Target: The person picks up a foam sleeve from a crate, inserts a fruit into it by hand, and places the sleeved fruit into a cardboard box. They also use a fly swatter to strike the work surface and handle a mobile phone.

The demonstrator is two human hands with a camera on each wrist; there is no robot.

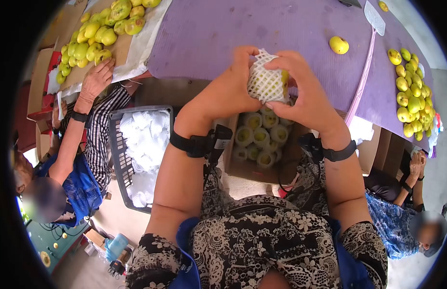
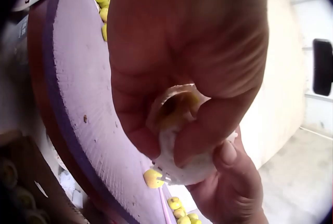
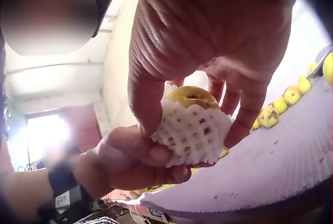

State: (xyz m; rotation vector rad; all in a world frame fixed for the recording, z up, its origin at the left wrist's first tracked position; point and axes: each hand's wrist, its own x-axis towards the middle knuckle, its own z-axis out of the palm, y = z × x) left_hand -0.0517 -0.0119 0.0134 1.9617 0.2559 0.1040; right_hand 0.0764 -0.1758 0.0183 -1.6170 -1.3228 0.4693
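Note:
A yellow fruit in a white foam net sleeve [image 1: 266, 83] is held up between both hands over the near edge of the purple table. My left hand [image 1: 223, 94] grips the sleeve from the left, thumb and fingers curled around its side. On the other side my right hand [image 1: 308, 89] holds it, with fingers on top and thumb below. In the right wrist view the fruit's bare dimpled end [image 3: 195, 97] shows above the scalloped rim of the net. The left wrist view looks into the sleeve's other end, where some yellow [image 2: 184, 104] shows between the fingers.
Below the hands, a cardboard box [image 1: 255, 174] contains net-wrapped fruits. A dark crate [image 1: 118, 159] of white foam nets stands left. On the table [image 1: 214, 29] lie a lone fruit [image 1: 338, 45], a pink-handled swatter [image 1: 363, 77] and a fruit pile [image 1: 414, 96]. Two people sit alongside.

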